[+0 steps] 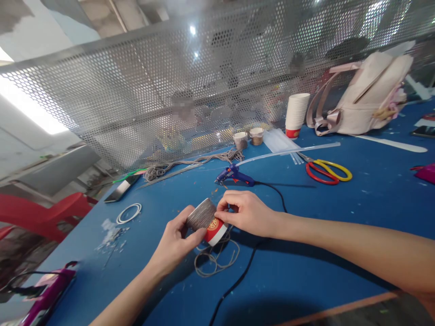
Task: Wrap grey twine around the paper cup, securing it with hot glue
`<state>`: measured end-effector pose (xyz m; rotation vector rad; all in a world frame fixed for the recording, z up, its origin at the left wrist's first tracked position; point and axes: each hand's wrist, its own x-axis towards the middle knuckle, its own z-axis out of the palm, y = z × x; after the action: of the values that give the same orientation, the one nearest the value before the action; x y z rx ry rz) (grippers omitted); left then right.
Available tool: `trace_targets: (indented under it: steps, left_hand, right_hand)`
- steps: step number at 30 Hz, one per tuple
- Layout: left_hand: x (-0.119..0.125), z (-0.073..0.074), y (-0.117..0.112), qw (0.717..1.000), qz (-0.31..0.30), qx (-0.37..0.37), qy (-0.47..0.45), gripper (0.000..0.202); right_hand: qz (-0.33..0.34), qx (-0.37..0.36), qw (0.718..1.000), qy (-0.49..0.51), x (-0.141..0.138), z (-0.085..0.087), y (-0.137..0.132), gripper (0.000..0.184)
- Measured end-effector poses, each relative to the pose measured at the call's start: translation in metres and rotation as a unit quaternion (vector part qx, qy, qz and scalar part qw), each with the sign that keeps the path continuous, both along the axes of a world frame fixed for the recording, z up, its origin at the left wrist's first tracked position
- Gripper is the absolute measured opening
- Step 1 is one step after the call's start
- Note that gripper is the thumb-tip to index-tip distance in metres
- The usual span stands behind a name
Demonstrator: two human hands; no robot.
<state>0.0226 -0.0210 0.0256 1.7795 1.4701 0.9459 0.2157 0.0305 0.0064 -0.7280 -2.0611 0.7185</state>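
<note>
Nearest, below both grips, loose gray cord [208, 275] loops on the table [136, 253]. Above it, the cord-wrapped paper cup [208, 222] is held between the hands, tilted, its long axis running from far left to near right. The wrapped end points away; the red-and-white end points near-right. The left grip [177, 236] clasps its left side, thumb opposite fingers. The right grip [249, 213], thumb and forefinger pressed together, touches its right side at the wrap's edge; whether cord is pinched I cannot tell. Beyond the right grip lies the glue gun [234, 175].
</note>
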Motion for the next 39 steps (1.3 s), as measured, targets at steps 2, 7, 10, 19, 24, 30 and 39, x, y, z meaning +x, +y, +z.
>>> trace_targets:
  steps: [2,7,10,19,24,30,39]
  left_hand:
    - [0.000,0.000,0.000,1.000,-0.001,0.002,-0.004,0.016]
    - [-0.006,-0.005,0.001,1.000,-0.011,0.018,-0.008,0.021]
    - [-0.012,-0.009,0.003,1.000,-0.024,0.019,-0.008,0.025]
    - [-0.019,-0.021,0.007,0.993,-0.044,0.017,-0.108,0.032]
    - [-0.014,-0.019,0.007,0.985,-0.018,-0.011,-0.170,0.039]
    - [-0.008,-0.017,0.009,0.973,-0.011,-0.041,-0.227,0.051]
    - [-0.003,-0.010,0.007,0.964,0.003,-0.061,-0.258,0.055]
  right_hand:
    - [0.001,-0.002,1.000,0.005,0.000,0.000,0.000,0.008]
    - [0.000,-0.007,1.000,0.000,0.000,0.001,0.000,0.008]
    - [0.004,-0.006,1.000,0.001,0.000,0.000,0.000,0.009]
    - [0.013,-0.048,0.999,0.021,-0.002,-0.002,0.001,0.010]
    - [0.014,-0.082,0.996,0.040,-0.003,-0.003,0.001,0.012]
    - [0.021,-0.130,0.990,0.054,-0.004,-0.005,-0.001,0.013]
    - [0.038,-0.130,0.990,0.050,-0.004,-0.007,-0.007,0.010]
